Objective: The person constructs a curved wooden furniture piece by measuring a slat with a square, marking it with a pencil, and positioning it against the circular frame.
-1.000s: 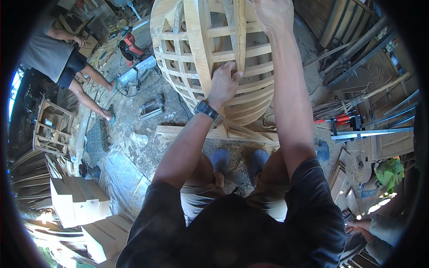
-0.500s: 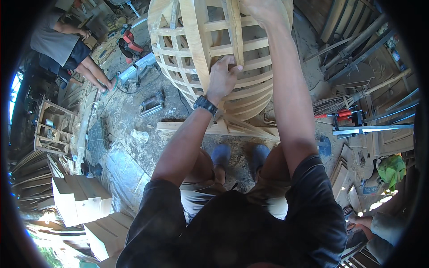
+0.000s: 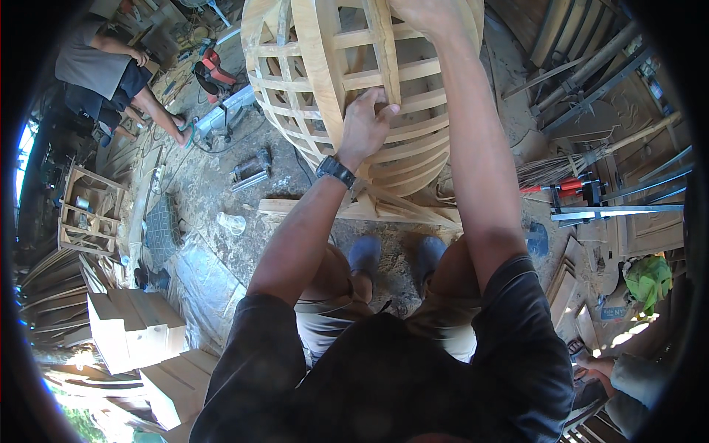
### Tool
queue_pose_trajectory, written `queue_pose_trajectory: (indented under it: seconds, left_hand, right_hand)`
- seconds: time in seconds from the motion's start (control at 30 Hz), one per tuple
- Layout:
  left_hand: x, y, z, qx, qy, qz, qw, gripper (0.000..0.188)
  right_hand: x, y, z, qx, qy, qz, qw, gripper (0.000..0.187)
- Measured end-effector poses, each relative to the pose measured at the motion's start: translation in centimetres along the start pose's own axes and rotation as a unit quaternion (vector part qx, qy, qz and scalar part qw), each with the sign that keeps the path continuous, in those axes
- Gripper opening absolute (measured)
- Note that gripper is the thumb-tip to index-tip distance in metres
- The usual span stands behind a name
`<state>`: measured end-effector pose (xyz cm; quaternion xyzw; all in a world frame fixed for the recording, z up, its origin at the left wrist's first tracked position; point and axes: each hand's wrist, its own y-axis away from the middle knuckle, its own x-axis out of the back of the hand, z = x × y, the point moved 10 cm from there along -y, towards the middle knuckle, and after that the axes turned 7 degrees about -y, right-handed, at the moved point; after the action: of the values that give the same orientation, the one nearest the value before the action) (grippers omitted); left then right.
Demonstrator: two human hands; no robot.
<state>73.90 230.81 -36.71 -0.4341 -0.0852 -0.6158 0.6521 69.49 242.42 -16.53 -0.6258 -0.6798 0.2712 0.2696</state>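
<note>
A large rounded lattice frame of pale wood (image 3: 323, 66) stands in front of me, with curved slats crossing upright ribs. My left hand (image 3: 367, 125), below a black wristwatch, is closed around the lower end of a narrow upright wooden strip (image 3: 384, 52) lying against the slats. Its thumb points right across the strip's end. Higher up, my right hand (image 3: 428, 15) reaches to the upper part of the frame beside the same strip. The top edge of the picture cuts off its fingers, so its grip is hidden.
A wooden beam (image 3: 284, 207) lies on the floor before my feet. Left are a nail gun (image 3: 252, 170), a red saw (image 3: 214, 74), cardboard boxes (image 3: 136, 328) and another person (image 3: 111, 66). Clamps with red handles (image 3: 572, 184) lie right; another person's legs (image 3: 602, 365) show lower right.
Both hands stay in nearly the same places on the frame. The view shifts slightly. At the far left, the other person's legs have changed stance.
</note>
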Motion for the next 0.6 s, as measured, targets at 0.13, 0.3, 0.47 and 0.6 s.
queue_pose_trajectory:
  seconds: [0.13, 0.3, 0.47, 0.6]
  left_hand:
    - [0.0, -0.3, 0.1, -0.001, -0.011, 0.002, 1.000, 0.027]
    - [-0.1, -0.3, 0.0, 0.007, -0.005, 0.003, 1.000, 0.024]
    - [-0.3, -0.3, 0.3, 0.011, 0.012, 0.004, 1.000, 0.022]
    - [-0.1, -0.1, -0.3, -0.009, -0.003, 0.018, 1.000, 0.025]
  right_hand:
    - [0.3, 0.2, -0.4, 0.006, 0.050, 0.020, 0.999, 0.040]
    - [0.5, 0.7, -0.9, 0.033, 0.099, 0.014, 0.994, 0.042]
    - [0.4, 0.8, 0.9, -0.001, 0.135, -0.059, 0.989, 0.044]
    - [-0.6, 1.3, 1.8, -0.017, 0.095, -0.131, 0.987, 0.039]
